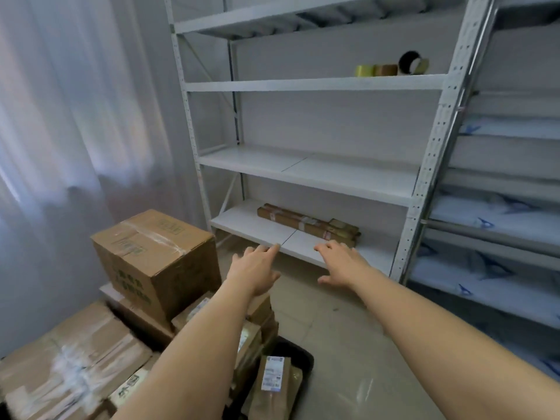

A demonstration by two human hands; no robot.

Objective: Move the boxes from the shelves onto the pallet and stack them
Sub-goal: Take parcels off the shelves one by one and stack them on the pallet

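Before white shelving (306, 177), both hands empty, fingers spread, long flat boxes (306, 222) beyond

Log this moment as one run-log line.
left hand: open | right hand: open | target: long flat boxes, bottom shelf | status: reaching

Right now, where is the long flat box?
The long flat box lies on the lowest shelf of the white rack, just beyond both outstretched hands, right of the stacked cartons.
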